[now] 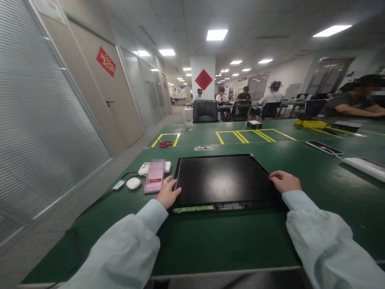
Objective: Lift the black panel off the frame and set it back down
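A flat black display panel [222,178] lies screen up on the green table, with a strip of green circuit board [194,209] bared along its near edge. My left hand [168,194] is at the panel's left side, thumb over the frame and fingers along the outer edge. On the opposite side, my right hand [285,182] pinches the right edge between thumb and curled fingers. Close to the left hand lies a pink-screened phone [155,180], propped on a white power strip [167,166]. A rounded white case [133,183] sits left of the phone.
Red-handled scissors [165,144] and small pale pieces [203,148] lie beyond the panel. To the right are another phone [324,147], a white device [368,167] and a yellow tray [311,123]. A small black box [254,124] stands farther back. Several people sit at tables beyond.
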`<state>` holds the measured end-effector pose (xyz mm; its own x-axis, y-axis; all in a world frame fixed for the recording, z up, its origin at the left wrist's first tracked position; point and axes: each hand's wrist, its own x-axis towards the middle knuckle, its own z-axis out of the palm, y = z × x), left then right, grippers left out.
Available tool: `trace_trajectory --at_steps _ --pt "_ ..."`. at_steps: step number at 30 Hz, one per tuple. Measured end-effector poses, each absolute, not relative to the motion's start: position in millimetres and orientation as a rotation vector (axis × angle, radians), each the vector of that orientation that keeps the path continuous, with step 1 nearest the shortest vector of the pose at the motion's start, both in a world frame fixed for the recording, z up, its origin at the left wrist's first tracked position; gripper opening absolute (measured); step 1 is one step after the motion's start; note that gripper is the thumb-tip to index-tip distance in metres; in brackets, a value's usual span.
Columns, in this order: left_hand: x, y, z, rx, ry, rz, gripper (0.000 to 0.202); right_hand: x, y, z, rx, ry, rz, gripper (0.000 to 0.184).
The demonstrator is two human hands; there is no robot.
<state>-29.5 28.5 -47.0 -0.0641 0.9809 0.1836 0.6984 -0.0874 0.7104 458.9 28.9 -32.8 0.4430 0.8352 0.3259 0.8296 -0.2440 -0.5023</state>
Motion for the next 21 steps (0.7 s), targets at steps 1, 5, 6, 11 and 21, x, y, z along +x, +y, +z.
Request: trace_trajectory --at_steps 1,5,6,11,21 --pt "-29.2 28.7 -47.1 1.814 1.797 0.959 0.041 458.5 28.7 -32.4 -2.077 -1.389 0.014 0.014" --pt "-28.4 28.8 -47.3 1.812 1.796 0.977 0.039 456.6 27.6 -29.4 -2.103 -1.392 0.039 0.015" --pt "-28.2 28.7 -47.3 1.810 1.798 0.978 0.039 456.2 27.4 -28.7 -2.106 -1.393 0.044 0.015" --pt "-26.3 28.8 -46.9 1.810 1.805 0.971 0.039 455.6 27.1 -27.7 -2.100 -1.386 0.060 0.016" --pt "-25.0 12.8 -28.1 1.977 1.710 0.828 0.063 460.4 29.4 -31.1 -2.062 -1.341 0.045 0.013"
